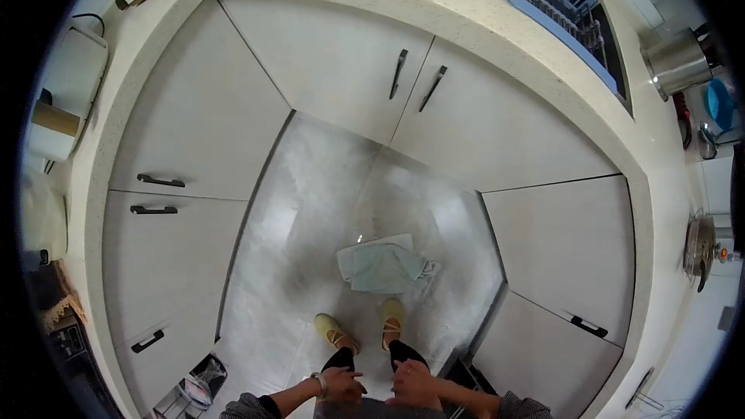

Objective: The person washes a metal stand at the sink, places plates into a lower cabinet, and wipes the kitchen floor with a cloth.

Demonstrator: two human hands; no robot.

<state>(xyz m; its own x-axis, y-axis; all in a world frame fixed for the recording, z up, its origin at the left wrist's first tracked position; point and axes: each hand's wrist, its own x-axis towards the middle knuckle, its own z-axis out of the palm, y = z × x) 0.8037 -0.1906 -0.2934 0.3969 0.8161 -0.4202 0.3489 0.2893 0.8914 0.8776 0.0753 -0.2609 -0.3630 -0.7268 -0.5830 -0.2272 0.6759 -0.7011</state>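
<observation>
A pale green cloth (pixel 384 266) lies rumpled on the grey floor (pixel 295 209), its right end bunched and a whitish layer showing along its upper edge. It is well apart from both hands, out past the toes of the yellow-green shoes (pixel 393 313), with the right shoe nearer to it than the left.

Back toward the body, the left hand (pixel 341 385) hangs at waist height over the dark clothing, its fingers loosely bent and a little apart, a band (pixel 319 384) around the wrist. The right hand (pixel 417 385) is just beside it, fingers slack and slightly parted, pointing inward. From where I stand, the two hands are near each other, both in front of the cloth on the person's side.

Around the floor run pale cabinets (pixel 186 116) with black handles, under a speckled cream counter (pixel 372 4). Up on the right are a blue dish rack (pixel 555 27) and a steel pot (pixel 677 64); low on the left, an open-topped bin (pixel 194 396) holds crumpled plastic.
</observation>
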